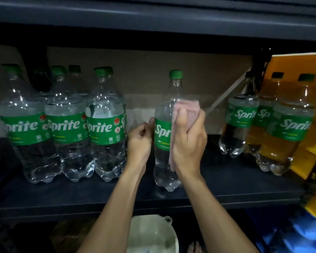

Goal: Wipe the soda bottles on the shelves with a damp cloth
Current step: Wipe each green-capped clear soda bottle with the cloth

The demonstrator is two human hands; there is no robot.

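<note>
A clear Sprite bottle (164, 136) with a green cap and green label stands alone in the middle of the dark shelf (226, 190). My right hand (189, 141) grips a folded pink cloth (185, 110) and presses it against the bottle's right front side, over the label. My left hand (140, 141) is beside the bottle on its left, fingers curled, with fingertips touching the label edge. Several more Sprite bottles (67, 125) stand in a group at the left. Three other Sprite bottles (288, 128) stand at the right.
The upper shelf board (153, 17) hangs low over the bottle caps. Yellow packaging (303, 70) leans behind the right bottles. A white basin (151, 234) with water sits below, between my forearms. Blue packs (306, 232) lie at the lower right.
</note>
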